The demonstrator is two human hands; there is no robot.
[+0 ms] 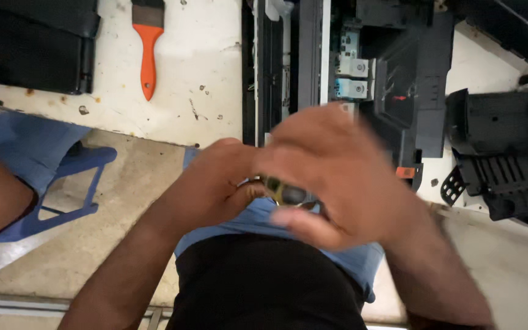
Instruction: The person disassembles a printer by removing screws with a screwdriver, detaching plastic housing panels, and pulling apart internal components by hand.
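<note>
Two hands meet mid-frame over the lap, pinching one small dark-and-yellowish part [285, 193] between them, held close to the body, likely for a better look or grip. Left to right: one closed black laptop [29, 46] parked at the bench's far corner; one orange-handled brush [148, 52] lying flat beside it, within reach; one blue stool [62, 177] on the floor. Left hand [215, 186] curls under the part, fingers closed on it. Right hand [343, 177] covers it from above, blurred, so whether it actually clamps the part I cannot tell. Behind: one opened printer [362, 67], covers off, and one loose black plastic cover [502, 153] set aside at right.
</note>
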